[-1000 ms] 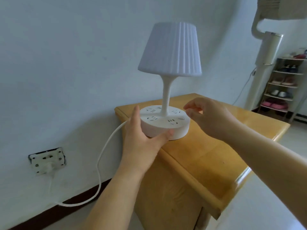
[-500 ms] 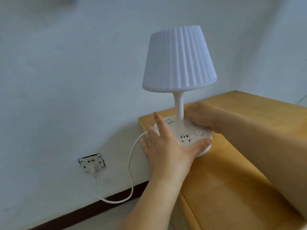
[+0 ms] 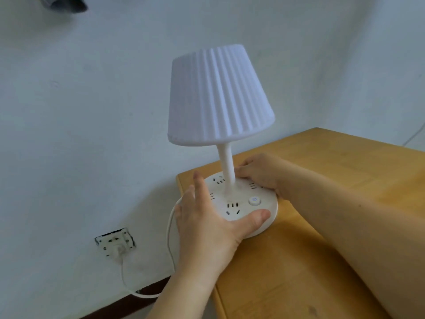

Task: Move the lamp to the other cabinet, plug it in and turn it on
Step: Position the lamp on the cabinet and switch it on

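A white lamp (image 3: pixel 218 95) with a ribbed shade stands on a round white base (image 3: pixel 243 201) that carries sockets and a round button (image 3: pixel 254 201). The base rests on the near left corner of a wooden cabinet (image 3: pixel 322 238). My left hand (image 3: pixel 207 222) clasps the base's left side, thumb along its front rim. On the far right side of the base, next to the stem, my right hand (image 3: pixel 259 171) grips it. The lamp's white cord (image 3: pixel 170 238) runs down to a plug in the wall outlet (image 3: pixel 115 241). The shade shows no glow.
A white wall stands right behind the cabinet. A dark baseboard (image 3: pixel 149 288) runs along the floor below the outlet. A dark object (image 3: pixel 64 4) shows at the top left edge. Another thin cable (image 3: pixel 414 134) hangs at the far right.
The view has swung left and closer, so the shoe rack is out of sight. My right hand has come down onto the base; my left hand has stayed on its left side.
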### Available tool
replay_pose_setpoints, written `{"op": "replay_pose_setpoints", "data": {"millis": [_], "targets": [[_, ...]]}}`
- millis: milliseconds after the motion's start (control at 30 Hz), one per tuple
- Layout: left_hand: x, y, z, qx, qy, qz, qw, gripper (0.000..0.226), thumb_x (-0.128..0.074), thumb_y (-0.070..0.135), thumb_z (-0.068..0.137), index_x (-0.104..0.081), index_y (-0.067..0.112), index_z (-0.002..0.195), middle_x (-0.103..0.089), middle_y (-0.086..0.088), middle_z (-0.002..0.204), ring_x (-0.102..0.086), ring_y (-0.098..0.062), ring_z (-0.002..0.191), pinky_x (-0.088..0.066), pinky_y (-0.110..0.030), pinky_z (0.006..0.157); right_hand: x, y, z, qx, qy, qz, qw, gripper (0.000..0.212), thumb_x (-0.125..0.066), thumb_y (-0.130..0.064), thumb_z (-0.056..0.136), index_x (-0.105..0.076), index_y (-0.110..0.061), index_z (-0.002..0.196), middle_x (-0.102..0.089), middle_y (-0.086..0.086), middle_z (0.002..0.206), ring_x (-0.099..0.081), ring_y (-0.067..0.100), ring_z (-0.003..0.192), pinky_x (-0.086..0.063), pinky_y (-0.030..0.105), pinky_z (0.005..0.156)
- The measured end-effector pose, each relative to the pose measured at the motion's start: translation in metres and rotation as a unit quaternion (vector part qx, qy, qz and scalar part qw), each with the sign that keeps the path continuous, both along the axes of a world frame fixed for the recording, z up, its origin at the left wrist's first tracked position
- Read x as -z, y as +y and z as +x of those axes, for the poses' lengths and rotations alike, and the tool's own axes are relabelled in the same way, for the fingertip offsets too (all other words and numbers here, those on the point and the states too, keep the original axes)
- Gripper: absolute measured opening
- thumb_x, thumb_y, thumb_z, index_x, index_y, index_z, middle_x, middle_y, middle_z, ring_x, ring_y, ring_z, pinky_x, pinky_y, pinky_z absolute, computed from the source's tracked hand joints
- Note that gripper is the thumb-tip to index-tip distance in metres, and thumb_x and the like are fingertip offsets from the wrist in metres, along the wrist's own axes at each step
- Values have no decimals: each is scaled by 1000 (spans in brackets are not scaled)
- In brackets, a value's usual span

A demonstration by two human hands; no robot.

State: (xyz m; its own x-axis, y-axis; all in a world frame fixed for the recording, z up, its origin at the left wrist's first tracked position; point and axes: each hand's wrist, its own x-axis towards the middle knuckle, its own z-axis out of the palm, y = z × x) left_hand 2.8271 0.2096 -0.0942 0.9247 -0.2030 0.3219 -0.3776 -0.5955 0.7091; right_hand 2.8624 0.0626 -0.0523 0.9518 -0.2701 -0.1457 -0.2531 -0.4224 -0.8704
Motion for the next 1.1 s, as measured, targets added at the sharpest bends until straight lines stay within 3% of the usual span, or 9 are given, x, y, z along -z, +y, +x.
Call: {"op": "replay_pose_setpoints", "data": {"millis": [67,233,300,400,533,633,967,1100], "targets": [[1,3,2,19,-12,-3,1000,134,-63,77,40,6,32,145,-26,3,146,-20,-13,134,-22,-47,113,1,1,-2,11,-2,-3,1000,31,-62,-30,86,-66,-3,101,-69,17,101,-65,32,90,-53,42,86],[3,9,8,51,-27,-11,998,137,-64,81,38,4,32,146,-26,5,146,-20,-3,129,-17,-47,114,1,3,-3,18,-6,-7,1000,27,-60,-26,88,-65,-3,100,-64,16,95,-60,29,84,-52,43,86],[4,9,9,57,-32,-15,998,138,-64,82,36,3,31,146,-26,4,146,-19,-4,130,-18,-47,114,3,4,-5,28,-17,-4,999,19,-60,-26,88,-65,-8,88,-64,10,85,-59,25,74,-54,38,75],[6,10,9,53,-40,-16,998,134,-57,81,37,2,30,146,-26,4,146,-19,-15,134,-21,-47,112,7,5,-9,43,-34,7,998,17,-59,-30,88,-60,-20,74,-60,1,74,-54,15,62,-44,27,54],[6,11,9,49,-36,-4,998,132,-54,83,38,2,31,146,-25,2,149,-21,-24,137,-25,-49,110,9,7,-11,64,-53,2,997,30,-53,-38,89,-61,-14,72,-60,4,72,-54,18,61,-42,28,54],[5,11,8,46,-53,3,997,132,-53,82,38,-1,28,146,-29,-1,148,-25,-23,136,-26,-48,110,10,8,-10,71,-63,7,995,32,-52,-36,91,-67,-8,88,-64,10,84,-60,24,72,-48,33,67],[9,11,9,49,-51,-8,997,133,-39,88,33,2,30,145,-26,-1,148,-20,-17,135,-19,-48,113,8,6,-9,71,-53,-29,996,18,-61,-33,86,-64,-20,73,-62,1,69,-54,15,59,-42,27,53],[9,11,9,54,-41,-17,998,134,-43,87,34,2,28,146,-25,-2,148,-19,-15,134,-17,-48,113,10,6,-11,72,-59,-33,995,27,-59,-37,86,-63,-12,77,-61,5,71,-52,18,59,-41,27,53]]}}
